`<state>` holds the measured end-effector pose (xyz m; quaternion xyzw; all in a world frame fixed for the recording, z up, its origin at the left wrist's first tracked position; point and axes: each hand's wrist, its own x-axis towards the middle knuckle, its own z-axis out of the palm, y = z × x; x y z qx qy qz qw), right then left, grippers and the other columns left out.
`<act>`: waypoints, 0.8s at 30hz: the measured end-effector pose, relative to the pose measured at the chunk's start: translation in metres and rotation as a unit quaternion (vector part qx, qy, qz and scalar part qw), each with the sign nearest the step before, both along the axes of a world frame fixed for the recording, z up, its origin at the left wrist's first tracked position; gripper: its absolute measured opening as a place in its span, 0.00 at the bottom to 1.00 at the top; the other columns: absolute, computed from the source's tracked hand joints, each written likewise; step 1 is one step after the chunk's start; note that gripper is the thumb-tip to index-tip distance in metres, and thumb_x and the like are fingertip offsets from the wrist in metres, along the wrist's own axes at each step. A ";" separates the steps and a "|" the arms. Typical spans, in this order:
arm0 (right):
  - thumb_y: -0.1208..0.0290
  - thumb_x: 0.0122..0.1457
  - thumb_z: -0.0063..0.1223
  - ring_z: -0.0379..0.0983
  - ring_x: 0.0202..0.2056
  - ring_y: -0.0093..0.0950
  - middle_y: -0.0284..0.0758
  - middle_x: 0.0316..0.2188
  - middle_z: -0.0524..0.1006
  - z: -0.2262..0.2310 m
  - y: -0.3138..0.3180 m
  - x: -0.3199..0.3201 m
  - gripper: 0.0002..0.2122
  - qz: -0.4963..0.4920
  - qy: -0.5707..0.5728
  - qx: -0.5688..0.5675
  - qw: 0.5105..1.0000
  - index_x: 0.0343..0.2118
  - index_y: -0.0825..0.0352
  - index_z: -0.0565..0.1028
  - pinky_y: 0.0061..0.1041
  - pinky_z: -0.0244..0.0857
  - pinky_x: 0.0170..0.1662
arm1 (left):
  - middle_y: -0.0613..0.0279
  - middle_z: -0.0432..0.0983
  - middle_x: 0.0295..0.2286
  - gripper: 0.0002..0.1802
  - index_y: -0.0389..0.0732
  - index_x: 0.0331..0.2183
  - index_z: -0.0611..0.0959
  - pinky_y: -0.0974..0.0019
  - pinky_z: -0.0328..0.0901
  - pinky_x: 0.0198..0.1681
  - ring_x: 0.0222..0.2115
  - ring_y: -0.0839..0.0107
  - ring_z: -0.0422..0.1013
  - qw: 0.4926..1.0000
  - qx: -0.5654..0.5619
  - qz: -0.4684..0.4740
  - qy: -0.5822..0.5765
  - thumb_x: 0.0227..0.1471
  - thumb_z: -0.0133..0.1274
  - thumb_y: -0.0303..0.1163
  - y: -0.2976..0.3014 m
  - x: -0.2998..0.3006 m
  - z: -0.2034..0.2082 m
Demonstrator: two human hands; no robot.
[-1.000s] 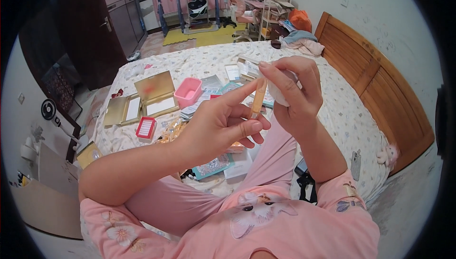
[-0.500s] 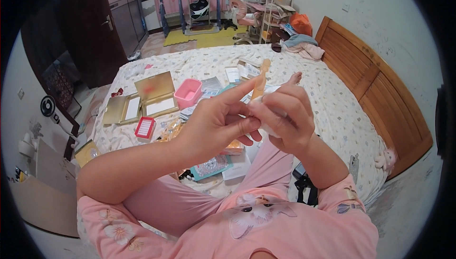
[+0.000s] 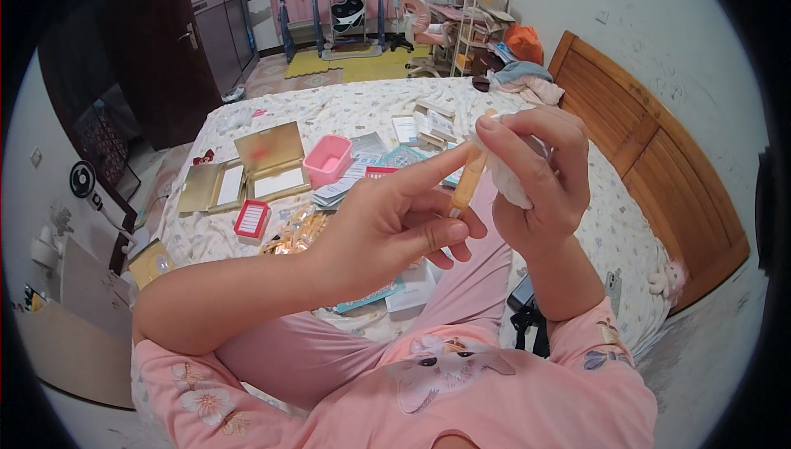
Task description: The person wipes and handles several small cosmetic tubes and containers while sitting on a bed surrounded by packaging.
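Note:
Above my lap, my left hand [image 3: 383,214] grips a slim amber ampoule [image 3: 468,184] between its index finger and thumb, the ampoule tilted with its narrow end up. Around a crumpled white tissue [image 3: 512,179], the fingers of my right hand [image 3: 554,170] are closed. The tissue meets the ampoule's upper end, which it partly hides. Below my left wrist, a heap of similar amber ampoules [image 3: 297,233] lies on the bed.
On the patterned bedsheet [image 3: 577,235] stand an open gold box [image 3: 276,152], a pink basket [image 3: 328,161] and a red-rimmed tray [image 3: 251,220]. Leaflets [image 3: 339,189] and small boxes [image 3: 432,122] lie farther in. A wooden headboard [image 3: 651,136] rises at right.
My right hand has moved up and right with the tissue, now at the ampoule's upper end. The ampoule's lower part has come into view, held by my left fingers.

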<state>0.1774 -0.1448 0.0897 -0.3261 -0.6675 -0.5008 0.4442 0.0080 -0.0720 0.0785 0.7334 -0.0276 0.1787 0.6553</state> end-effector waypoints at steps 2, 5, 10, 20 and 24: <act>0.75 0.33 0.54 0.65 0.28 0.29 0.33 0.28 0.69 0.000 -0.003 -0.002 0.19 0.004 0.009 -0.009 1.000 0.34 0.65 0.76 0.25 0.61 0.30 | 0.51 0.73 0.33 0.34 0.45 0.57 0.50 0.71 0.69 0.33 0.31 0.72 0.71 1.000 -0.003 -0.002 -0.002 0.51 0.44 0.20 -0.001 -0.001 0.001; 0.75 0.33 0.54 0.65 0.28 0.29 0.33 0.28 0.69 0.000 -0.009 -0.006 0.19 0.003 0.016 -0.020 1.000 0.35 0.64 0.76 0.25 0.61 0.30 | 0.51 0.73 0.33 0.34 0.45 0.57 0.50 0.71 0.69 0.34 0.32 0.71 0.71 1.000 0.005 -0.007 0.004 0.51 0.44 0.20 -0.003 -0.004 0.003; 0.74 0.33 0.55 0.65 0.28 0.28 0.32 0.29 0.68 -0.001 -0.013 -0.008 0.19 0.002 0.012 -0.027 1.000 0.36 0.65 0.76 0.24 0.61 0.30 | 0.50 0.73 0.33 0.35 0.46 0.57 0.50 0.70 0.69 0.34 0.32 0.70 0.72 1.000 0.007 -0.014 -0.006 0.51 0.44 0.20 -0.005 -0.005 0.002; 0.72 0.31 0.57 0.65 0.28 0.29 0.33 0.29 0.68 -0.018 -0.013 -0.008 0.21 0.027 0.008 -0.066 0.997 0.36 0.66 0.76 0.25 0.61 0.29 | 0.51 0.72 0.33 0.35 0.45 0.56 0.50 0.69 0.70 0.34 0.32 0.71 0.72 1.000 -0.003 -0.003 0.008 0.50 0.46 0.20 -0.003 -0.003 0.002; 0.72 0.30 0.57 0.65 0.28 0.29 0.32 0.29 0.69 -0.024 -0.012 -0.010 0.22 0.025 -0.002 -0.068 0.997 0.36 0.66 0.76 0.25 0.61 0.30 | 0.53 0.72 0.34 0.36 0.44 0.57 0.50 0.70 0.69 0.34 0.32 0.71 0.72 1.000 -0.005 -0.002 0.001 0.50 0.46 0.21 -0.002 -0.003 0.002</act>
